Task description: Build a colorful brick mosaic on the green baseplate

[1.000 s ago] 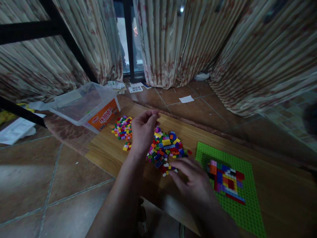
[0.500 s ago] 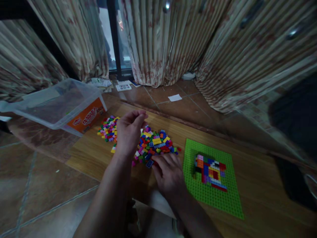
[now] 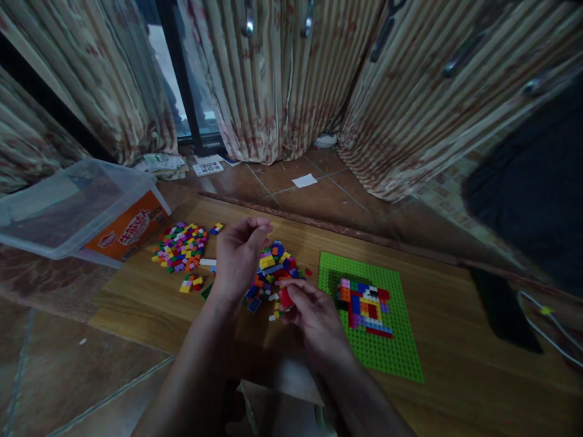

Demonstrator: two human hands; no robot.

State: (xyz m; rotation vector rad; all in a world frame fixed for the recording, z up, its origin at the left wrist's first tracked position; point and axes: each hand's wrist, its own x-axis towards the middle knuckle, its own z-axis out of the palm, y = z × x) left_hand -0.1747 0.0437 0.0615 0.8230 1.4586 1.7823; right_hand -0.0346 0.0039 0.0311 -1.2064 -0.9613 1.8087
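Observation:
A red toy brick (image 3: 285,297) is pinched between the thumb and fingers of my right hand (image 3: 314,312), just above the near edge of the brick pile. My left hand (image 3: 239,255) hovers over the pile with its fingers curled and thumb pressed to them; whatever may be in that pinch is too small or hidden to make out. Loose bricks (image 3: 271,267) of many colours lie between and beyond my hands, partly covered by them. To the right, a green baseplate (image 3: 392,358) carries a flat multicoloured brick figure (image 3: 364,306).
A second heap of small bricks (image 3: 182,246) lies at the left of the wooden table (image 3: 150,303). Past it stands a clear plastic box (image 3: 113,200) with an orange label. A dark flat object (image 3: 503,309) and a white cable (image 3: 553,325) are at the right.
My right hand has lifted from the pile, and a red brick now shows in its fingers. The left hand keeps its pinch. The view has swung to the right.

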